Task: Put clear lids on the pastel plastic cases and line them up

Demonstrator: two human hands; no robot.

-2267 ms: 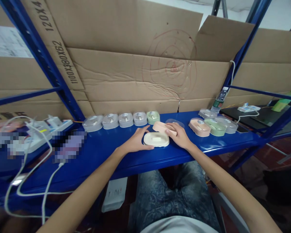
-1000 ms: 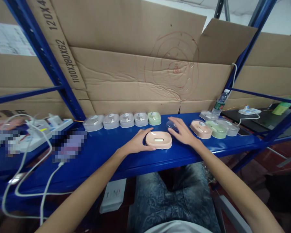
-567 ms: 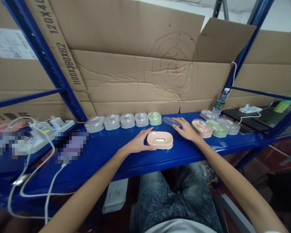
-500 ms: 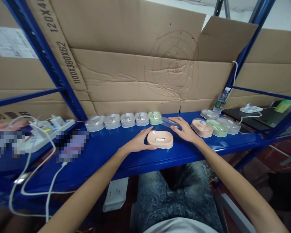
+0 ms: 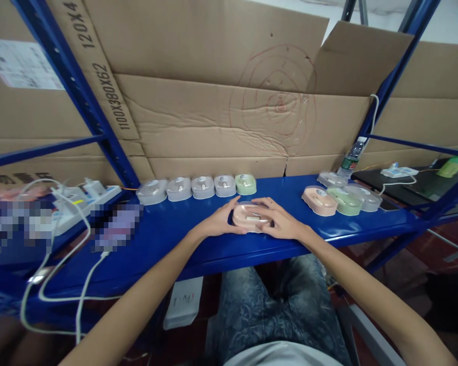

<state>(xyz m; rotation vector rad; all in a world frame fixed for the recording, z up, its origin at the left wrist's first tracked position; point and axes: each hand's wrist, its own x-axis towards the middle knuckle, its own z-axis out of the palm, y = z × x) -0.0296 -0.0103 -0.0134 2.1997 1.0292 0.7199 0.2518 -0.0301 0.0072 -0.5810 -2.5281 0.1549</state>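
Currently, on the head view, I see the left hand (image 5: 217,223) with its grip curled narrow around the left end of the pink case (image 5: 248,222), which sits mid-way along the blue shelf (image 5: 168,239), near side. The right hand (image 5: 280,223) has its grip holding the clear lid (image 5: 246,208) flat on that case.

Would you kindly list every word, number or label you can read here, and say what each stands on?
"120X4", cut off at the top edge: cardboard flap, upper left.
"1100X380X62": same flap, lower down.
White sheet on the cardboard: too small to read.
Bottle label: too small to read.
Round stickers on the row of boxes: too small to read.
Pink box: no print shows.
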